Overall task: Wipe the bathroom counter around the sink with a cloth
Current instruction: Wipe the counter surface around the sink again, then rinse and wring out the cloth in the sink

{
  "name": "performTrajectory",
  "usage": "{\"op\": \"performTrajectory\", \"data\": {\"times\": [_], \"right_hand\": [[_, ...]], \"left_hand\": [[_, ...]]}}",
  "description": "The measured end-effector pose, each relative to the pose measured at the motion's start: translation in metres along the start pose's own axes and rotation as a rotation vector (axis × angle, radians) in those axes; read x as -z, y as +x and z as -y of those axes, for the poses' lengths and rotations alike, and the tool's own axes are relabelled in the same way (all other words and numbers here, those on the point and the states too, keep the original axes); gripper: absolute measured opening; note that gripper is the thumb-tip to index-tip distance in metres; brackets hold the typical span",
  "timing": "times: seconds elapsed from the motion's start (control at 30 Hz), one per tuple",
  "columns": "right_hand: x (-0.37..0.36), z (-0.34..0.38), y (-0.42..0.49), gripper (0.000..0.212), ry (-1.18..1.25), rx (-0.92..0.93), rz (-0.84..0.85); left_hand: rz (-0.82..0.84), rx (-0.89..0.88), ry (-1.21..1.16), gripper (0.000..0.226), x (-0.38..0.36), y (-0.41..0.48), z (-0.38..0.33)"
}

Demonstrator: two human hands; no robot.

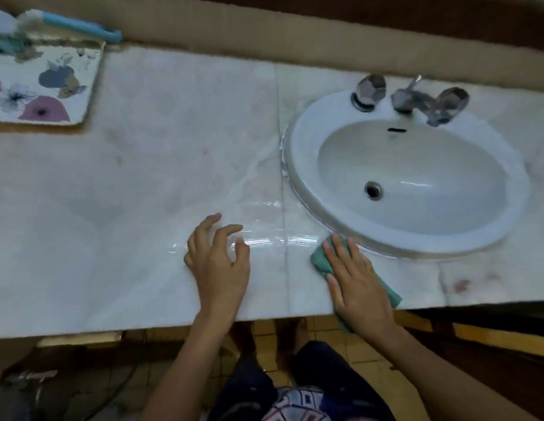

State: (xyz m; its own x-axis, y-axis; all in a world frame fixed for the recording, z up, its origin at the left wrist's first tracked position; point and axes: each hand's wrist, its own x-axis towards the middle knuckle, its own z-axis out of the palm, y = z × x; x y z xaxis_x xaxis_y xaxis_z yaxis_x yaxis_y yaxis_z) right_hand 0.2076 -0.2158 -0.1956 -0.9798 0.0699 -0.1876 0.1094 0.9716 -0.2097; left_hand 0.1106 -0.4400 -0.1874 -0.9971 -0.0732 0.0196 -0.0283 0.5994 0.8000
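Note:
A pale marble counter (143, 192) runs across the view, with a white oval sink (298, 165) set into its right part. My right hand (359, 281) lies flat on a green cloth (319, 258) and presses it onto the counter just in front of the sink's near-left rim. Part of the cloth sticks out past the counter's front edge under my wrist. My left hand (217, 253) rests on the counter to the left of the cloth, fingers spread and curled, holding nothing. Wet streaks shine on the marble between the two hands.
A chrome tap (412, 100) with two faceted knobs stands at the back of the sink. A flowered mat (43, 83) lies at the far left, with a blue-handled brush (79, 25) behind it. A brown wall ledge borders the back. Yellow floor tiles show below the front edge.

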Motion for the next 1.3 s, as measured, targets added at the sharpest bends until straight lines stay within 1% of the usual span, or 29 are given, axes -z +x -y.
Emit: {"op": "performTrajectory", "data": {"times": [0.1, 0.23, 0.33, 0.43, 0.53, 0.57, 0.63, 0.7, 0.73, 0.77, 0.8, 0.83, 0.87, 0.9, 0.93, 0.97, 1.0, 1.07, 1.13, 1.23, 1.3], "right_hand": [[0.005, -0.051, -0.022, 0.054, 0.078, 0.022, -0.046], [0.014, -0.105, -0.053, 0.047, 0.175, 0.003, -0.156], [0.018, -0.161, -0.08, 0.049, 0.167, -0.081, -0.19], [0.022, -0.219, -0.095, 0.05, 0.137, -0.169, -0.206], [0.033, -0.263, -0.1, 0.051, 0.225, -0.267, -0.257], [0.039, -0.27, -0.099, 0.05, 0.301, -0.304, -0.279], [0.058, -0.28, -0.098, 0.041, 0.545, -0.424, -0.37], [0.085, -0.288, -0.091, 0.027, 0.921, -0.535, -0.448], [0.097, -0.292, -0.084, 0.023, 1.13, -0.567, -0.448], [0.111, -0.298, -0.076, 0.023, 1.332, -0.577, -0.416], [0.124, -0.305, -0.067, 0.025, 1.533, -0.577, -0.341], [0.137, -0.31, -0.058, 0.029, 1.74, -0.56, -0.228], [0.15, -0.314, -0.048, 0.036, 1.921, -0.534, -0.075], [0.16, -0.314, -0.039, 0.044, 2.059, -0.492, 0.105], [0.169, -0.313, -0.031, 0.05, 2.16, -0.412, 0.277], [0.177, -0.31, -0.025, 0.052, 2.236, -0.317, 0.421], [0.181, -0.307, -0.018, 0.05, 2.281, -0.243, 0.519], [0.19, -0.301, -0.006, 0.046, 2.257, -0.136, 0.635], [0.2, -0.29, 0.007, 0.046, 2.12, -0.101, 0.704], [0.22, -0.275, 0.024, 0.029, 1.788, -0.153, 0.798], [0.237, -0.266, 0.031, 0.015, 1.562, -0.19, 0.878]], "left_hand": [[0.137, -0.139, -0.048, 0.022, -0.033, -0.006, -0.027], [0.237, -0.309, -0.087, 0.024, -0.066, -0.015, -0.058], [0.285, -0.427, -0.094, 0.025, -0.092, -0.025, -0.085], [0.329, -0.494, -0.085, 0.024, -0.12, -0.035, -0.111], [0.364, -0.558, -0.047, 0.027, -0.151, -0.048, -0.144], [0.373, -0.578, -0.029, 0.027, -0.16, -0.051, -0.152], [0.395, -0.607, 0.011, 0.028, -0.181, -0.061, -0.172], [0.41, -0.686, 0.05, 0.03, -0.203, -0.067, -0.192], [0.423, -0.763, 0.08, 0.032, -0.212, -0.07, -0.201], [0.437, -0.861, 0.121, 0.038, -0.221, -0.072, -0.214], [0.454, -0.973, 0.165, 0.048, -0.23, -0.072, -0.227], [0.461, -1.088, 0.209, 0.059, -0.237, -0.071, -0.242], [0.457, -1.199, 0.254, 0.068, -0.243, -0.069, -0.258], [0.454, -1.291, 0.305, 0.075, -0.247, -0.066, -0.273], [0.445, -1.359, 0.371, 0.077, -0.249, -0.062, -0.289], [0.446, -1.402, 0.445, 0.076, -0.251, -0.058, -0.302], [0.45, -1.433, 0.515, 0.075, -0.253, -0.051, -0.311], [0.473, -1.469, 0.59, 0.071, -0.256, -0.035, -0.321], [0.485, -1.497, 0.562, 0.063, -0.253, -0.019, -0.324], [0.475, -1.526, 0.554, 0.054, -0.239, 0.001, -0.33], [0.447, -1.582, 0.606, 0.04, -0.224, 0.014, -0.341]]}}
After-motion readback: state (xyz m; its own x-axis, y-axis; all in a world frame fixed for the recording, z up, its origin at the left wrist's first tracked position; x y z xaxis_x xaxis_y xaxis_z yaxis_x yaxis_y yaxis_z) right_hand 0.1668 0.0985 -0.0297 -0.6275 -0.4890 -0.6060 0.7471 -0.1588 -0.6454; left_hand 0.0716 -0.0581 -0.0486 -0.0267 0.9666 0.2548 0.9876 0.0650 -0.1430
